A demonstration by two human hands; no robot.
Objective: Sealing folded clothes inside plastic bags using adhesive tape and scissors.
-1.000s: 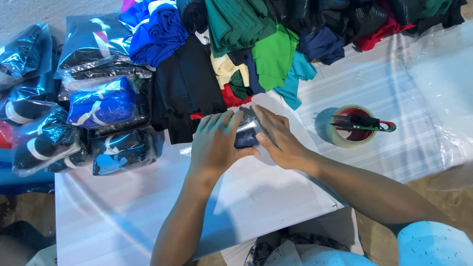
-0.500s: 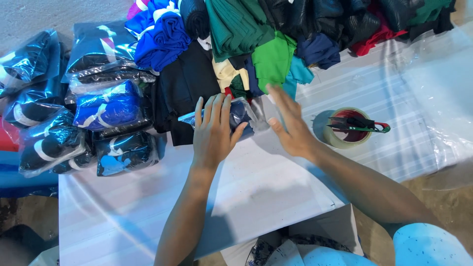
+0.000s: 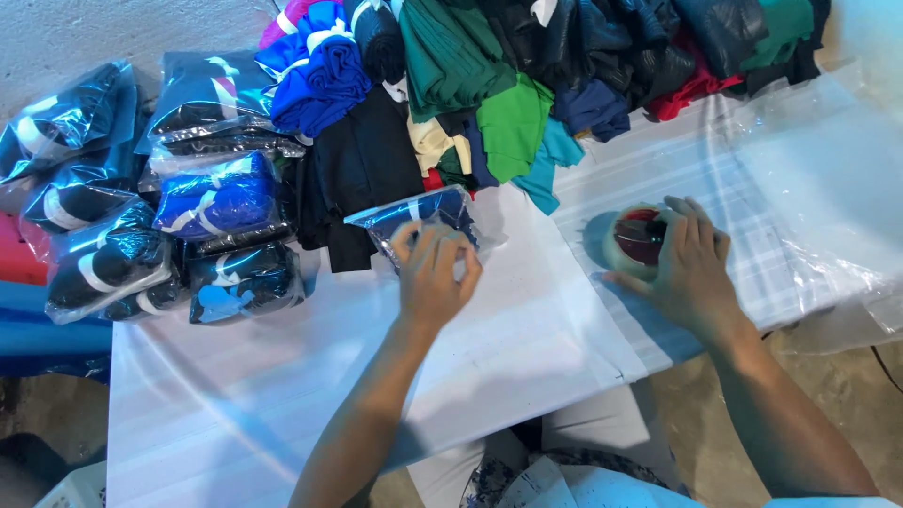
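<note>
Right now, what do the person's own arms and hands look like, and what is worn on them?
Both arms are bare from the hands up to the frame's lower edge. The left hand and right hand wear no gloves, and no ring, watch or bracelet shows. A pale blue garment with small specks shows at the bottom edge; no sleeve covers either forearm.

Left hand (image 3: 435, 273): bare, no glove or ring.
Right hand (image 3: 685, 261): bare.
Forearms: unsleeved.
Garment, 6 o'clock: light blue.

white table (image 3: 235, 376) | grey concrete floor (image 3: 122, 28) beyond | bare ground (image 3: 847, 376) at right | soft daylight
</note>
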